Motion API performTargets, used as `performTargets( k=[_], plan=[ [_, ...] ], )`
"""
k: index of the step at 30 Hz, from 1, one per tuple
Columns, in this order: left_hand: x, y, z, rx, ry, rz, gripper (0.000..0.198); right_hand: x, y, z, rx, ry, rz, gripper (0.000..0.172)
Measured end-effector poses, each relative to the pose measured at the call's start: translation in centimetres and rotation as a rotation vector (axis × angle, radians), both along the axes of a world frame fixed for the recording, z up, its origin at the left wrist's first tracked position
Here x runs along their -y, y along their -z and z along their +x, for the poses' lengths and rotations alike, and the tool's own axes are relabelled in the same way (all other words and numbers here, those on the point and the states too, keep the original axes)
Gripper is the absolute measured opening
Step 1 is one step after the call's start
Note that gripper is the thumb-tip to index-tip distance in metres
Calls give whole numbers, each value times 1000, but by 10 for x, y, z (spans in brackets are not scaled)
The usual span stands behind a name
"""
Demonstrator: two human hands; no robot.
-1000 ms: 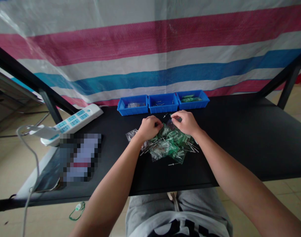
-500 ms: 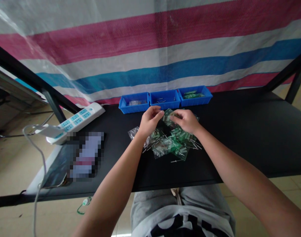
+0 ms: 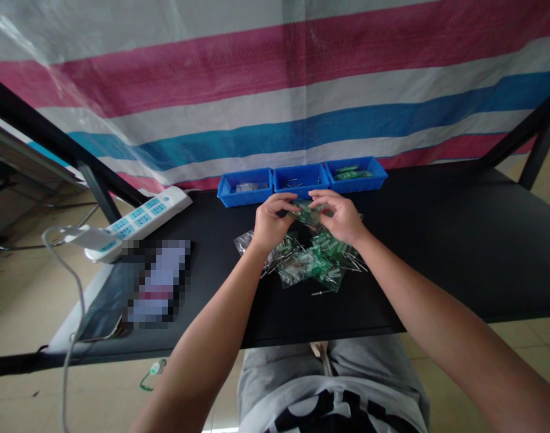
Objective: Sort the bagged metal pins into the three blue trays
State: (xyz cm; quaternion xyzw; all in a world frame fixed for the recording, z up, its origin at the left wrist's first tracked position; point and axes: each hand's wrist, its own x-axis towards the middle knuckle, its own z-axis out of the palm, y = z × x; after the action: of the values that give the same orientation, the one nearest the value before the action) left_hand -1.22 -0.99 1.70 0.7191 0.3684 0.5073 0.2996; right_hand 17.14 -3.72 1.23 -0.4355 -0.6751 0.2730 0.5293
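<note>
A small clear plastic bag of green parts (image 3: 307, 213) is held between both hands, a little above the black table (image 3: 437, 252). My left hand (image 3: 271, 224) pinches its left side and my right hand (image 3: 340, 216) pinches its right side. Under the hands lies a pile of similar green-filled bags and loose metal pins (image 3: 313, 264). One pin (image 3: 322, 293) lies apart at the pile's near edge. Just beyond the hands stand three blue bins: the left bin (image 3: 244, 186), the middle bin (image 3: 300, 179) and the right bin (image 3: 356, 173).
A white power strip (image 3: 137, 221) with a plug and grey cable lies at the table's left. A blurred flat object (image 3: 155, 281) sits near it. A striped tarp (image 3: 275, 90) hangs behind the table. Black frame legs stand at both sides.
Both hands lifted a bag out of the pile and brought it up and away from me, toward the blue bins. The view shifted slightly.
</note>
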Motion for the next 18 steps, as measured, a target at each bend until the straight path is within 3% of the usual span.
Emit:
performTargets(
  k=[5, 11, 18],
  plan=[
    [5, 0, -1, -76, -76, 142, 21, 4, -2, 0, 133, 5, 87, 23],
    [11, -5, 0, -120, -102, 190, 21, 5, 0, -2, 239, -2, 136, 34],
    [11, -7, 0, -115, -120, 122, 11, 6, -1, -2, 210, -4, 92, 24]
  ],
)
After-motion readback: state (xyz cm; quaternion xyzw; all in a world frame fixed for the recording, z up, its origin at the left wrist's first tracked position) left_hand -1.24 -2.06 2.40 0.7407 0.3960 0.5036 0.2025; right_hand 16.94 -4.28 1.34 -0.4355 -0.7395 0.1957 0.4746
